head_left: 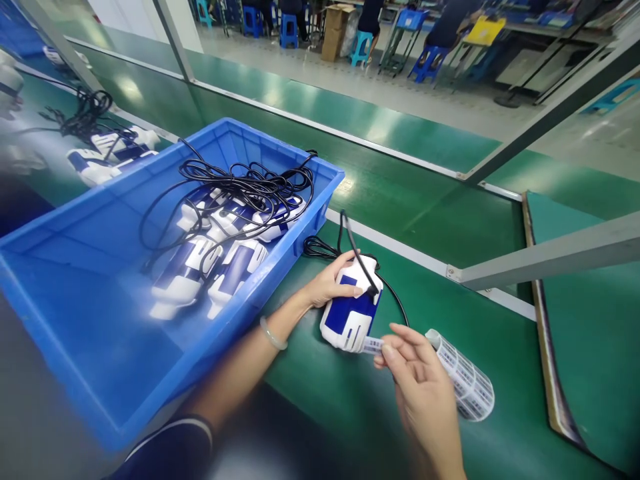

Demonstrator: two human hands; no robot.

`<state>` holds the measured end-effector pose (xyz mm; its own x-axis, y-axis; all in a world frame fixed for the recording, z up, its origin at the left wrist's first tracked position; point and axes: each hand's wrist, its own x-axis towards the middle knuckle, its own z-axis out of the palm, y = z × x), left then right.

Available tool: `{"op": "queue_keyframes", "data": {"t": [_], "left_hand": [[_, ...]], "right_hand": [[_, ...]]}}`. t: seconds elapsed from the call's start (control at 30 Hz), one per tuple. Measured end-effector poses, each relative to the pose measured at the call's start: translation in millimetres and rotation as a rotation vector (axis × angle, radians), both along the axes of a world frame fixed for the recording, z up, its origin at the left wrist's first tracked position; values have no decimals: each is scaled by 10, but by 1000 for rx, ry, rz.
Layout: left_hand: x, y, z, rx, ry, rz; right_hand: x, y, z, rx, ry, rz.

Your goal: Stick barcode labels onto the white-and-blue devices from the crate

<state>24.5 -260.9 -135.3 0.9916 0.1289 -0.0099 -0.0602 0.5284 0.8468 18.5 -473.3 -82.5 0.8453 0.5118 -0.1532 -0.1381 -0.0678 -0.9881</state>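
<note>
Left hand (333,283) clasps the device (347,308), thumb across its front, over the green table (307,383), right of the blue bin (295,259). Right hand (420,373) pinches a label (371,345) at its near edge; label roll (465,377) farther right. Looks like label placement; next move calls for straight alignment.

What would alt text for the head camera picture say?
A person's left hand holds a white-and-blue device with a black cord, while the right hand pinches a small label at its near end. A curled sheet of labels lies to the right; similar devices lie in a blue bin to the left.
</note>
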Motion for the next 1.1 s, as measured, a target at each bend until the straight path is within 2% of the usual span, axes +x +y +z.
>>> {"op": "queue_keyframes", "data": {"t": [0.3,0.5,0.8,1.1], "left_hand": [[-38,-55,56,-99,-79,-19],[-39,-61,98,-213,-20,15],[-14,-47,92,-240,63,68],[-14,-37,58,-210,71,59]], "right_hand": [[-109,203,-89,24,-23,21],[-188,269,-137,-34,-169,-73],[-116,335,-152,-25,-226,-78],[-89,368,-148,8,-228,-69]]}}
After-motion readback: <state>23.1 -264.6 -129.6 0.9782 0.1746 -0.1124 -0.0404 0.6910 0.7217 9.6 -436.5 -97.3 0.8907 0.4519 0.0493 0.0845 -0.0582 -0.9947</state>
